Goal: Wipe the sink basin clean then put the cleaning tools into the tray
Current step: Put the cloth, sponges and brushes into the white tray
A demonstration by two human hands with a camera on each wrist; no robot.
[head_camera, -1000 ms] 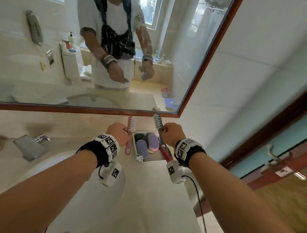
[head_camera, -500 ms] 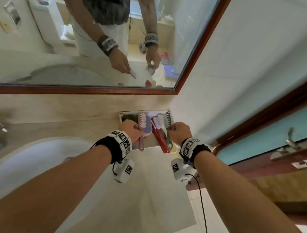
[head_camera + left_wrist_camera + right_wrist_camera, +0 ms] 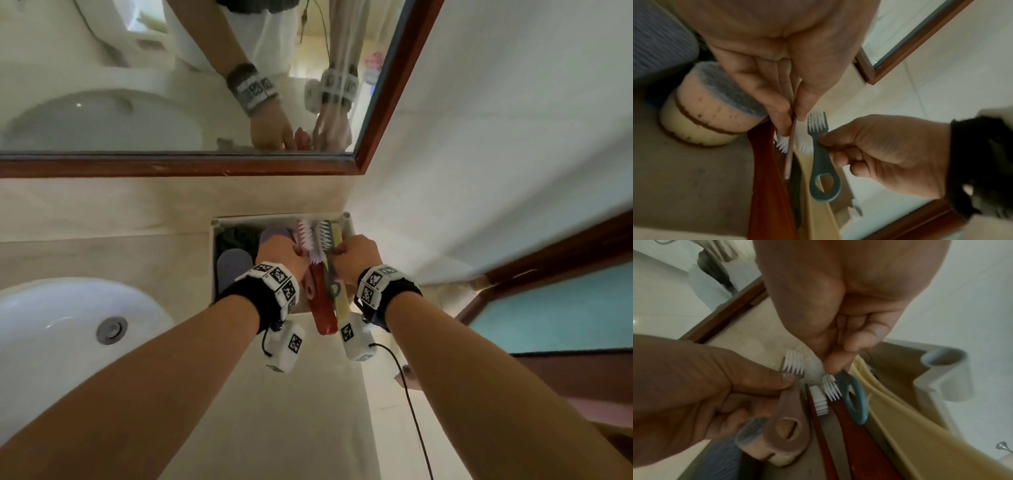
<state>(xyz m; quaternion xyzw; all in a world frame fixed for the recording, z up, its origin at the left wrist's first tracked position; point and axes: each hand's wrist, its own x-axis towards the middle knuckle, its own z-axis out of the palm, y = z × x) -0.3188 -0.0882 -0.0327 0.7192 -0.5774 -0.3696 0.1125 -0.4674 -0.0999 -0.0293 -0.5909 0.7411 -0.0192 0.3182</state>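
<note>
Both brushes hang low over the tray [image 3: 347, 219], handles running front to back. The left hand [image 3: 279, 255] pinches the pink brush [image 3: 789, 415] and the right hand [image 3: 356, 255] pinches the teal brush [image 3: 821, 164] — side by side, each only needs letting go.

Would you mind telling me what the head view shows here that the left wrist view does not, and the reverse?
Only the head view shows the sink basin with its drain, and the tray against the wall below the mirror.

Only the left wrist view shows the round sponge's stacked layers and the oval hole in the teal brush handle.

Both show the left hand holding the pink brush, the right hand pinching the teal brush, and the red handle lying between them.
</note>
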